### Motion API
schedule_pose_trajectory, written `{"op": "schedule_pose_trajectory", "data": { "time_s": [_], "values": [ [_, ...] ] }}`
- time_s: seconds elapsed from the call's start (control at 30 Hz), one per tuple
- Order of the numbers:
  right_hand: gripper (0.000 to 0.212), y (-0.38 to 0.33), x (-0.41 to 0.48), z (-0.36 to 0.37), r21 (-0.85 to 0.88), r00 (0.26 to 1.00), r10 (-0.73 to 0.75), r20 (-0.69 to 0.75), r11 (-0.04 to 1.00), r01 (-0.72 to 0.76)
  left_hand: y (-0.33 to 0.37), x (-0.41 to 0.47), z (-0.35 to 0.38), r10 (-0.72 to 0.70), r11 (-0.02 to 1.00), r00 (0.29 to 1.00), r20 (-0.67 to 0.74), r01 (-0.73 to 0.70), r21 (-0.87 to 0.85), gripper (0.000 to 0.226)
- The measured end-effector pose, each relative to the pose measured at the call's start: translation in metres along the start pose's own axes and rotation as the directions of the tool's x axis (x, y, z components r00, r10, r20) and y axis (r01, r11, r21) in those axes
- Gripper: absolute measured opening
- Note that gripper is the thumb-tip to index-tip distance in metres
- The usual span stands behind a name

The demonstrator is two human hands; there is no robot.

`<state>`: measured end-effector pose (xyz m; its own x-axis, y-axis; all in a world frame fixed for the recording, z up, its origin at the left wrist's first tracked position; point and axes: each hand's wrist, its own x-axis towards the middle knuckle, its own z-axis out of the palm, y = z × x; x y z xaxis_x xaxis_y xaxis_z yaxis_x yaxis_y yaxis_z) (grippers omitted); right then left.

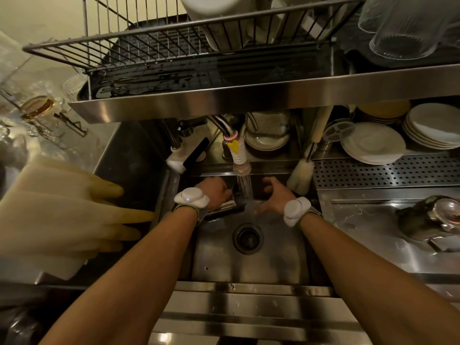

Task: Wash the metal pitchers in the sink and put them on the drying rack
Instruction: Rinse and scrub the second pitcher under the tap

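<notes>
Water runs from the tap (pixel 239 158) into the steel sink (pixel 273 257). My left hand (pixel 216 192) grips a metal pitcher (pixel 225 204) that lies tilted under the stream at the back of the sink. My right hand (pixel 275 195) is beside the stream with its fingers spread and nothing in it, close to the pitcher's right side. The wire drying rack (pixel 154 43) sits on the shelf above the sink; its left part is bare and wet. Another metal pitcher (pixel 430 220) lies on its side on the counter at the right.
The steel shelf edge (pixel 249 93) juts out just above the tap. White plates (pixel 373 143) and a bottle brush (pixel 302 173) stand behind the sink at the right. Pale rubber gloves (pixel 62 207) hang at the left. Glasses (pixel 403 28) and white crockery fill the rack's right end.
</notes>
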<state>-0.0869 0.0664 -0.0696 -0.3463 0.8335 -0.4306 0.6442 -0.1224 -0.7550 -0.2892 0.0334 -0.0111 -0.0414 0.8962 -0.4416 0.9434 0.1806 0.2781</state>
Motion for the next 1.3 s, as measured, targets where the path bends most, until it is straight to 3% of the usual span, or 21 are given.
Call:
{"op": "schedule_pose_trajectory", "data": {
  "time_s": [0.97,1.07,1.2,1.3],
  "values": [
    [0.097,0.001,-0.004,-0.011,-0.051,1.000,-0.009,-0.008,0.999,0.009,0.029,-0.016,-0.009,0.100,0.911,0.982,-0.162,-0.025,0.411,0.025],
    [0.096,0.001,-0.004,-0.011,-0.050,1.000,-0.006,0.000,0.999,0.006,0.029,-0.014,-0.010,0.037,0.951,0.992,-0.120,0.002,0.308,0.028],
    [0.099,0.006,-0.004,-0.012,-0.028,1.000,0.000,0.023,1.000,0.001,0.026,-0.010,-0.009,-0.059,0.997,0.998,0.013,0.058,0.049,0.036],
    [0.110,0.007,-0.006,-0.007,-0.002,0.999,-0.014,0.045,1.000,0.014,0.021,-0.011,-0.003,-0.059,0.975,0.993,0.100,0.079,-0.207,0.033]
  ]
}}
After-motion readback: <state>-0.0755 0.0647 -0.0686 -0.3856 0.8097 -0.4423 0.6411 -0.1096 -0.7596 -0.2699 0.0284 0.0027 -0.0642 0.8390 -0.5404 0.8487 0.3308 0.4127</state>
